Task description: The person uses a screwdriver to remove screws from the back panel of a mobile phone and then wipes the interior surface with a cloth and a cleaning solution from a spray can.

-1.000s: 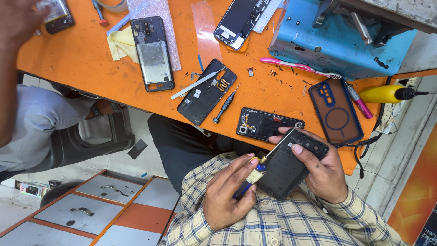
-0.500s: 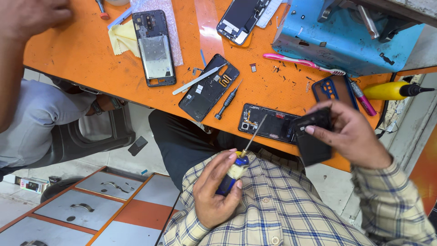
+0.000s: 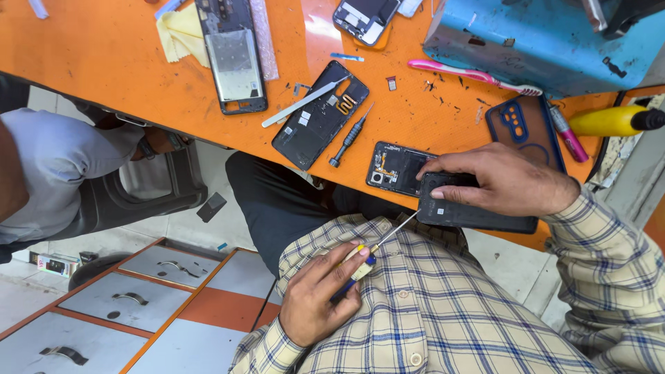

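Orange worktable (image 3: 104, 62), scratched and littered with opened phones, a blue metal box (image 3: 526, 48) at the far edge, grey drawer fronts with handles (image 3: 131, 298) down below by the floor. Another person's grey sleeve (image 3: 62, 173) off to one side.

Right hand (image 3: 509, 181) lying flat over a black phone back cover (image 3: 478, 211) at the table's near edge, fingers slightly spread, fingertips (image 3: 438, 194) pressing on its end. Just beyond those fingertips, an opened black phone (image 3: 396, 168); past it, a small black screwdriver (image 3: 350, 136) and metal tweezers (image 3: 301, 105).

Left hand (image 3: 320, 296) resting against the checked shirt (image 3: 443, 312), fingers curled tight around a screwdriver with a blue and yellow handle (image 3: 364, 266), shaft tip close to the cover's corner, contact impossible to tell.
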